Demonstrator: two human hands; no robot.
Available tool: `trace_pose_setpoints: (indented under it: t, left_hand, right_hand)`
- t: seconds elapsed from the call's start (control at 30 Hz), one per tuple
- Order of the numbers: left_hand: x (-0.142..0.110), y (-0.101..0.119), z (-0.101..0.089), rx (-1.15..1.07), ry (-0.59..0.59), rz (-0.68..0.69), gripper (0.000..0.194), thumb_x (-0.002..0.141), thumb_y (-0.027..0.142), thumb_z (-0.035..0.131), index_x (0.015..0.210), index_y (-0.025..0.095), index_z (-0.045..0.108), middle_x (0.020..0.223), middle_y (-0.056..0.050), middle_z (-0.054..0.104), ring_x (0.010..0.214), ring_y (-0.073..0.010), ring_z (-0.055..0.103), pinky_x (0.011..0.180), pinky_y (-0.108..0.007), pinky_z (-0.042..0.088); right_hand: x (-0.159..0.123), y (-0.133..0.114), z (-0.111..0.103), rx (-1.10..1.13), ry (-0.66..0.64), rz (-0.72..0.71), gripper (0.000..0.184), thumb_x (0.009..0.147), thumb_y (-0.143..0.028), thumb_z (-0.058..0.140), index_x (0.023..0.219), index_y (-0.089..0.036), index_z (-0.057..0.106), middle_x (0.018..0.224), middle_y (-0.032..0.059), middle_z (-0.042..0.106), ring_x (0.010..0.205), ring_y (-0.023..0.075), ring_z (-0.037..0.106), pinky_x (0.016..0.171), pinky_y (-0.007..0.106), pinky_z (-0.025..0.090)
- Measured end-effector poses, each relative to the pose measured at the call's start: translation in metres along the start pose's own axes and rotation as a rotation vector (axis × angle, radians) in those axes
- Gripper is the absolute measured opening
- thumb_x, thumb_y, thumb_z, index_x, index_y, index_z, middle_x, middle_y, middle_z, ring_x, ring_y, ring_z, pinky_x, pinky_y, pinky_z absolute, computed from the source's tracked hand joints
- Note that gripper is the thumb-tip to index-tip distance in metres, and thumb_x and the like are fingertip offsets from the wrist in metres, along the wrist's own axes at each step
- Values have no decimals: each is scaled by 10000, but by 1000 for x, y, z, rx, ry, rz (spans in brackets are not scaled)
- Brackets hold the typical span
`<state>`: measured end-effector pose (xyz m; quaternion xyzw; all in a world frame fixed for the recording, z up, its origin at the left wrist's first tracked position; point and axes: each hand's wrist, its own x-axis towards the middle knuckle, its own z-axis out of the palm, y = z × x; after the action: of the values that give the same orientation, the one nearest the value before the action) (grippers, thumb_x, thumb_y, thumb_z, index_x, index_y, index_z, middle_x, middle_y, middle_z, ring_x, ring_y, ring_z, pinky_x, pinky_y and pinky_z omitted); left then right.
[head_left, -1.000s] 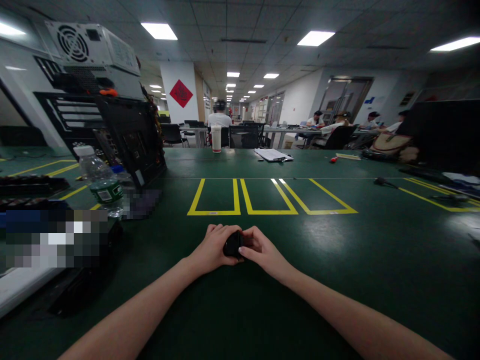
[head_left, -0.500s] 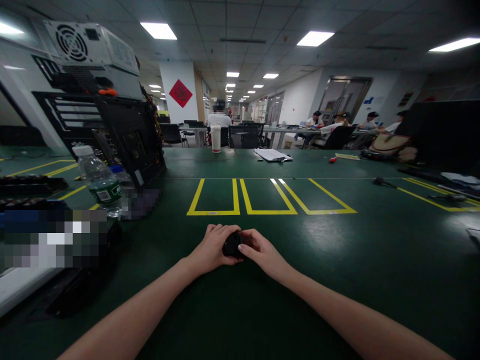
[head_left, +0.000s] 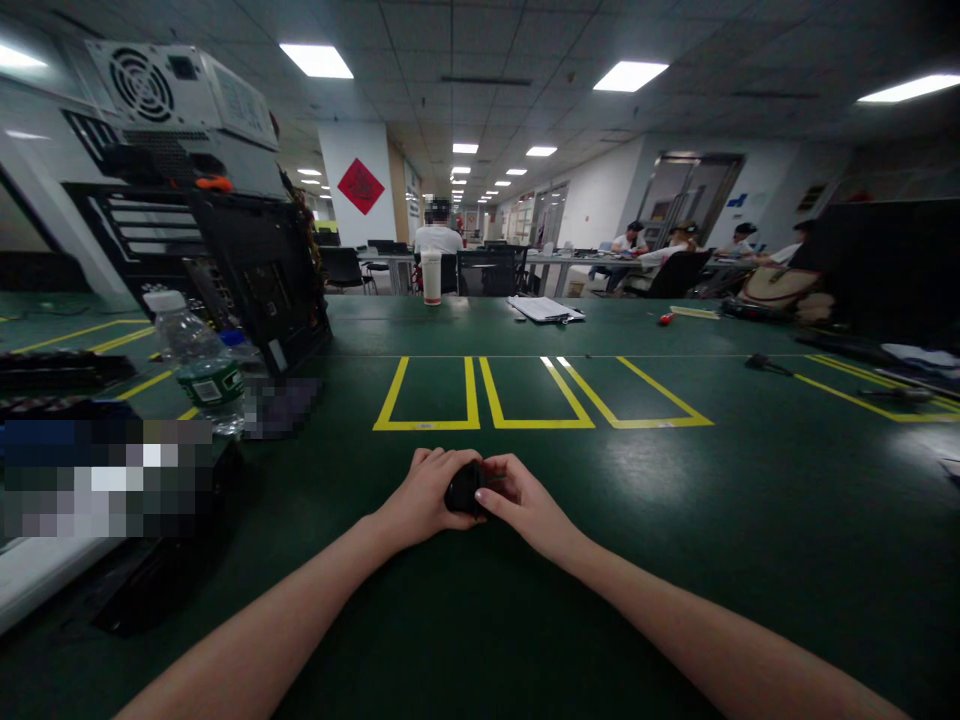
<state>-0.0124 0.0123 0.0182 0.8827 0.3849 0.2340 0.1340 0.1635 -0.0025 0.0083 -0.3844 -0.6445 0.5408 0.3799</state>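
A small black rounded object (head_left: 464, 488) is held between my two hands near the middle of the green table; its exact kind does not show. My left hand (head_left: 429, 492) wraps round its left side, fingers over the far edge and thumb along the near edge. From the right, my right hand (head_left: 523, 502) pinches it, with the thumb tip on its near right side and the fingers curled behind. Those right fingertips are partly hidden. Beyond the hands, yellow tape outlines (head_left: 536, 424) mark the tabletop.
At left stand a clear water bottle (head_left: 199, 360), a black computer case (head_left: 259, 270) and a power supply (head_left: 184, 95) on top. A white cup (head_left: 431, 278) and a clipboard (head_left: 546, 309) are at the far edge. Several people sit at tables beyond.
The fingers of my right hand have shifted very slightly at the black object's right side. My left hand stays in place around it.
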Motion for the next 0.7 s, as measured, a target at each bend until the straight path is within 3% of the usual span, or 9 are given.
trace_pose_setpoints:
  t: [0.13, 0.37, 0.57, 0.7]
  left_hand:
    - [1, -3, 4, 26, 32, -8, 597, 595, 321, 669, 1111, 239, 380, 1070, -30, 520, 910, -215, 480, 804, -347, 293]
    - [-1, 5, -7, 4, -11, 4, 562, 648, 339, 630, 1136, 237, 369, 1085, -38, 510, 921, -212, 479, 812, -350, 303]
    - [-1, 3, -4, -24, -12, -7, 561, 650, 343, 631, 1132, 241, 364, 1071, -27, 509, 924, -207, 470, 819, -353, 300]
    - [-1, 3, -5, -28, -18, -15, 549, 650, 333, 630, 1124, 239, 370, 1071, -26, 506, 922, -208, 465, 820, -357, 303]
  right_hand:
    - [0, 0, 0, -6, -33, -17, 254, 737, -279, 538, 961, -204, 445, 986, 23, 511, 947, 169, 510, 825, 350, 432]
    - [-3, -6, 1, 50, -45, -27, 206, 747, -293, 522, 914, -220, 425, 961, 13, 506, 895, 170, 541, 728, 328, 486]
    - [-1, -2, 0, -16, 1, -5, 269, 749, -293, 524, 988, -216, 428, 1020, 22, 496, 968, 171, 504, 825, 352, 442]
    - [-2, -3, -1, -18, -35, 3, 260, 754, -305, 516, 985, -214, 437, 1022, 24, 500, 973, 174, 501, 838, 365, 430]
